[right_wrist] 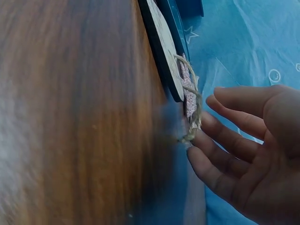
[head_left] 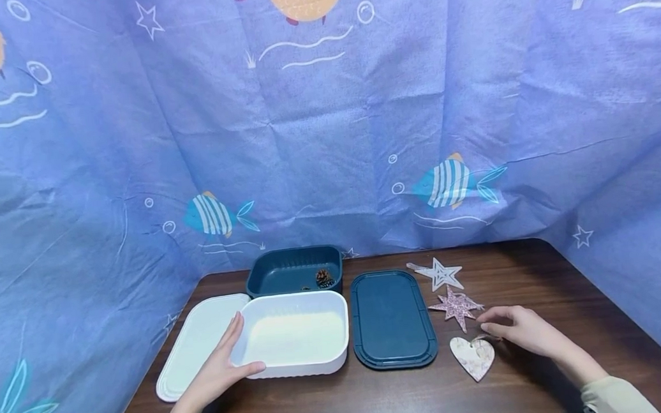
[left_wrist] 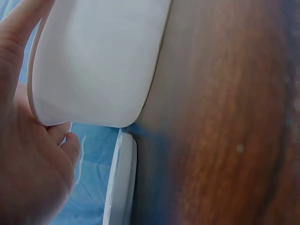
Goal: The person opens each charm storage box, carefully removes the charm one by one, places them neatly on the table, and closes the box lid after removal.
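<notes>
The deep white rectangular plastic container (head_left: 294,343) stands just left of the dark blue rectangular plastic lid (head_left: 393,320); the left hand (head_left: 218,368) is at the container's left end, its grip spread wide. Right of the lid's near end lies a pale marbled heart-shaped ornament (head_left: 472,358); the right hand (head_left: 520,331) is beside its twine loop (right_wrist: 197,110), grip loosely parted, contact unclear. Right of the lid lie a glittery pink star (head_left: 455,306) and, farther back, a silver star (head_left: 443,274). Left of it, behind the white container, a dark blue container (head_left: 283,274) holds pinecones (head_left: 324,277); a white rectangular lid (head_left: 201,337) lies farthest left on the brown wooden table (head_left: 390,400).
</notes>
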Tool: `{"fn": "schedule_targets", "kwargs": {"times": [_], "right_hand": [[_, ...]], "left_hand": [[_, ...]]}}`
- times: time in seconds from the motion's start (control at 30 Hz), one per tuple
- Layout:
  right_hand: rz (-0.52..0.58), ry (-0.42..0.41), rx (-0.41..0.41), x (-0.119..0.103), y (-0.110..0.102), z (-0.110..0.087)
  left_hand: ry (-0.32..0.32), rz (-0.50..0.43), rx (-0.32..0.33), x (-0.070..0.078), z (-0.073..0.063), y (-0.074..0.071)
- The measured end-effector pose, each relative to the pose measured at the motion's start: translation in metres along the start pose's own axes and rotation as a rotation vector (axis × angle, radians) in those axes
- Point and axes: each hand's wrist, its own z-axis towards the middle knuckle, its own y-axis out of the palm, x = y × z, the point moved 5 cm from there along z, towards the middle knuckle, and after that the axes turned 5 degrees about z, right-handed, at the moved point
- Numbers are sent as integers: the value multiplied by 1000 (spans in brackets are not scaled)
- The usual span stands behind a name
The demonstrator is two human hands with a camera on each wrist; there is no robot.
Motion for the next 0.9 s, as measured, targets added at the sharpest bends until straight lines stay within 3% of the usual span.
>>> {"fn": "schedule_targets", "kwargs": {"times": [0.33, 0.63, 0.9], "right_hand": [[-8, 0, 131, -8, -25, 9], [15, -33, 130, -24, -34, 31], [11, -112, 95, -57, -36, 73]], "left_hand": [[-8, -3, -35, 2, 3, -4], [7, 4, -64, 1, 8, -5], [-19, 37, -152, 11, 13, -9]]}}
